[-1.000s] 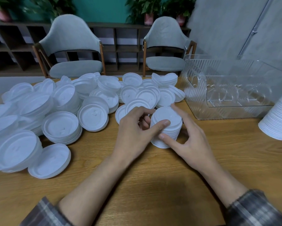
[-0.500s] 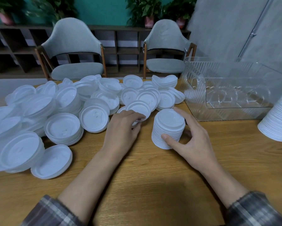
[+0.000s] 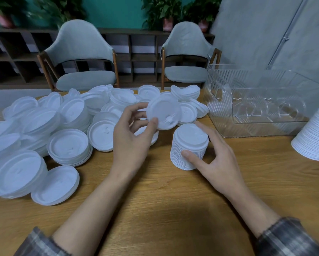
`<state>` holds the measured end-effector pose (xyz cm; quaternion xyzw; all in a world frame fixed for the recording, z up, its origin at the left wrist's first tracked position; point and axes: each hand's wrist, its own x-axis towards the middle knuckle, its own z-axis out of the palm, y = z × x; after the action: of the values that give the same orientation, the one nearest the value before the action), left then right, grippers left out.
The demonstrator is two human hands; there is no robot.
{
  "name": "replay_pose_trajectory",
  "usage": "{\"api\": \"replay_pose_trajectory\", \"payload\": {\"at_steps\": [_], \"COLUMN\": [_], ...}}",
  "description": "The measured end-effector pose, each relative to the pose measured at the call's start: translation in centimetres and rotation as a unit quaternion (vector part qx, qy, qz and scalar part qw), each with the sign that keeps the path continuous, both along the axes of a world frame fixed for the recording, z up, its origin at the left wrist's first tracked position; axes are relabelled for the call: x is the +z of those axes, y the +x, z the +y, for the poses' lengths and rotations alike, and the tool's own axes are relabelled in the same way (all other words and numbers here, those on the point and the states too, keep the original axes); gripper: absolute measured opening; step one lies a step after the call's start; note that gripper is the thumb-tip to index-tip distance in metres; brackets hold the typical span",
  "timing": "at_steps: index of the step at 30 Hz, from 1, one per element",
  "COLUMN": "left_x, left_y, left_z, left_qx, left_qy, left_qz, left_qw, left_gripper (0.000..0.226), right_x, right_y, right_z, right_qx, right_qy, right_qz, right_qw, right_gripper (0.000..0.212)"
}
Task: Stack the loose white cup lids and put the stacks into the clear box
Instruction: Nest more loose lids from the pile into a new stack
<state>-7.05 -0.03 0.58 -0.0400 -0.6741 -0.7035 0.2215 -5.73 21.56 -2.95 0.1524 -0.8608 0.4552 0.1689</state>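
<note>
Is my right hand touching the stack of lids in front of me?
Touching. Head view: the right hand has its thumb on the lid stack.

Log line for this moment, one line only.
left hand: pinches one round white plastic lid | right hand: grips upright white lid stack

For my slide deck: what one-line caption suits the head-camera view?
Stacking lids: the left hand holds one white lid near the stack gripped by the right hand, clear box at right.
</note>
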Motion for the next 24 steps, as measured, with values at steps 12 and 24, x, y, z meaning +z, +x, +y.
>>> {"api": "replay_pose_trajectory", "payload": {"at_steps": [12,24], "left_x": [-1.0,-0.8], "left_y": [0.8,0.9], "left_z": [1.8,1.3], "left_qx": [-0.12,-0.213], "left_qy": [-0.109,-0.104], "left_qz": [-0.062,-0.058], "left_qw": [0.985,0.97], "left_gripper": [0.035,0.057], "right_x": [0.0,0.0], "right_y": [0.1,0.1], "right_z": [-0.4,-0.4], "right_qx": [0.019,0.019], "right_qy": [-0.01,-0.007], "right_qz": [0.009,0.012], "right_qw": [1.0,1.0], "right_gripper": [0.086,0.08]}}
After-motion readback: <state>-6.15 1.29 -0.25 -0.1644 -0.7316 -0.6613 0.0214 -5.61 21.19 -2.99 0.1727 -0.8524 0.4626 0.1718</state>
